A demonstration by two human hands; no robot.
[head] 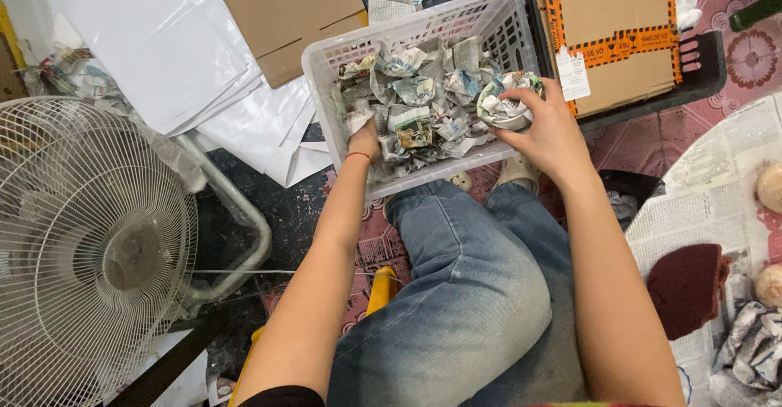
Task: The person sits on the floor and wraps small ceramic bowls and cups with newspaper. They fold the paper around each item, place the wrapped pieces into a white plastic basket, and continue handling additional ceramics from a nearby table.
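A white plastic basket rests tilted against my knees, filled with several crumpled newspaper-wrapped bundles. My left hand reaches into the basket's near left side, its fingers buried among the bundles; a thin red band circles the wrist. My right hand is at the basket's right rim, closed around one round newspaper-wrapped bundle. My legs in blue jeans lie below the basket.
A white fan stands at the left. White plastic sheets and flat cardboard lie beyond it. A taped cardboard box sits at top right. Newspaper, a dark red cloth and more wrapped pieces lie at right.
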